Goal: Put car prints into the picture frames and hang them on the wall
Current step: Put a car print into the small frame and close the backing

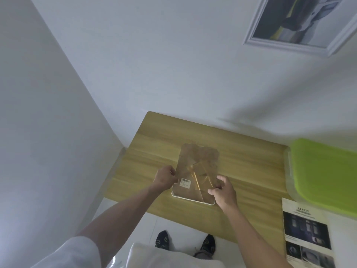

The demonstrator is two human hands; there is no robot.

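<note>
A white picture frame lies back-up on the wooden table, partly inside a clear plastic sleeve with a barcode sticker. My left hand pinches the sleeve's left edge. My right hand pinches its right edge near the frame's lower corner. A car print headed "SAFETY" lies at the table's right front. A white-framed car picture hangs on the wall at the upper right.
A clear bin with a lime-green lid stands on the table's right side. White walls meet in a corner to the left of the table. My feet in dark socks stand on the white floor below the table's front edge.
</note>
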